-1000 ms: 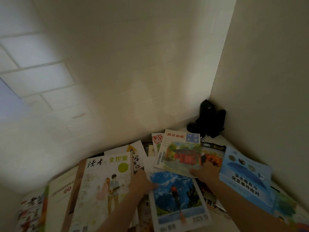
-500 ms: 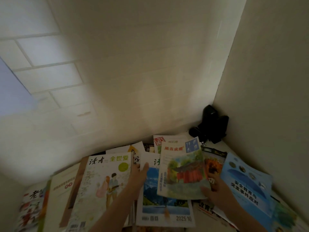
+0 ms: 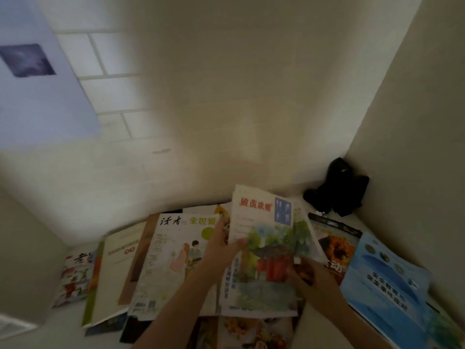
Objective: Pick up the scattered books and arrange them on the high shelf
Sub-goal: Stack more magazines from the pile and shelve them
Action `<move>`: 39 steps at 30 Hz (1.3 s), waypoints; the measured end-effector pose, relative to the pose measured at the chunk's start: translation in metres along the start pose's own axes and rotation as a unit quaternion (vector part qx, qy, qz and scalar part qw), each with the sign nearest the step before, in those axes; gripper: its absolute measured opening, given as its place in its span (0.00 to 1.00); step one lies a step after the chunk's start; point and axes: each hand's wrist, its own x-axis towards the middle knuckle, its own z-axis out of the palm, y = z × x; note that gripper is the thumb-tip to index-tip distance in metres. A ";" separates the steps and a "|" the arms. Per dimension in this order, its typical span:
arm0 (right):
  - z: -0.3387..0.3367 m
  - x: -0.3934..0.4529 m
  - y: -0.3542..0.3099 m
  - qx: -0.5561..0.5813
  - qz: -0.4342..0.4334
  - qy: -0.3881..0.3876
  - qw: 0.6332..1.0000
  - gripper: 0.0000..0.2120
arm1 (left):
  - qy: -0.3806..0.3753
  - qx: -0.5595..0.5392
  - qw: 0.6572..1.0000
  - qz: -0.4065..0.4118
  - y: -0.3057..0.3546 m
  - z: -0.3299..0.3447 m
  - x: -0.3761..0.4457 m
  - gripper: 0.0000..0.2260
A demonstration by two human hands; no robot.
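Left hand (image 3: 221, 245) and right hand (image 3: 312, 278): fingers closed on the pavilion-cover magazine (image 3: 266, 250)'s left and right edges. Blue booklet (image 3: 385, 280) lies right; couple-cover magazine (image 3: 173, 253) left.

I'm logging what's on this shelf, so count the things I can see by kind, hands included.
Magazines and books with a visible cover, at least: 10, e.g. the red-pavilion watercolour magazine and the pale blue glossy booklet; more lie buried
Black objects in the corner: 1
Hands: 2, left hand, right hand
Total: 13

only the couple-cover magazine (image 3: 173, 250) reads clearly: 读者 and 全世爱; the far-left cover (image 3: 75, 275) shows 老.
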 end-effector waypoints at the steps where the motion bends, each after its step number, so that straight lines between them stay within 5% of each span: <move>1: 0.008 0.006 -0.013 0.063 -0.003 -0.018 0.998 0.16 | -0.008 -0.038 0.999 0.000 0.015 -0.012 -0.007 0.19; 7: 0.076 0.025 -0.105 0.216 0.013 -0.074 0.974 0.07 | 0.058 -0.103 0.992 -0.036 0.066 -0.117 -0.030 0.19; 12: 0.143 0.033 -0.115 0.019 -0.001 -0.048 0.999 0.07 | 0.081 0.026 0.995 -0.047 0.045 -0.172 -0.032 0.11; 17: 0.176 0.025 -0.075 -0.179 -0.023 0.034 0.983 0.11 | 0.080 0.317 0.937 -0.119 -0.030 -0.188 0.002 0.29; 22: 0.174 0.026 -0.084 -0.158 0.057 -0.021 0.985 0.09 | 0.063 0.101 0.987 -0.110 -0.018 -0.186 -0.011 0.15; 26: 0.173 0.039 -0.085 -0.102 0.177 -0.031 0.978 0.21 | 0.052 -0.004 0.981 -0.188 -0.033 -0.196 0.009 0.25; 28: 0.172 0.046 -0.083 0.001 0.214 -0.011 0.977 0.24 | 0.052 -0.022 0.973 -0.225 -0.035 -0.191 0.016 0.36; 31: 0.164 0.056 -0.091 0.146 0.295 -0.028 0.944 0.24 | 0.063 0.065 0.964 -0.249 -0.022 -0.174 0.012 0.24; 35: 0.156 0.055 -0.091 0.025 0.256 -0.067 0.964 0.19 | 0.083 0.128 0.960 -0.234 -0.032 -0.166 0.014 0.24; 39: 0.130 0.066 -0.097 -0.084 0.127 -0.021 0.988 0.15 | 0.074 -0.004 0.980 -0.183 -0.035 -0.152 0.019 0.28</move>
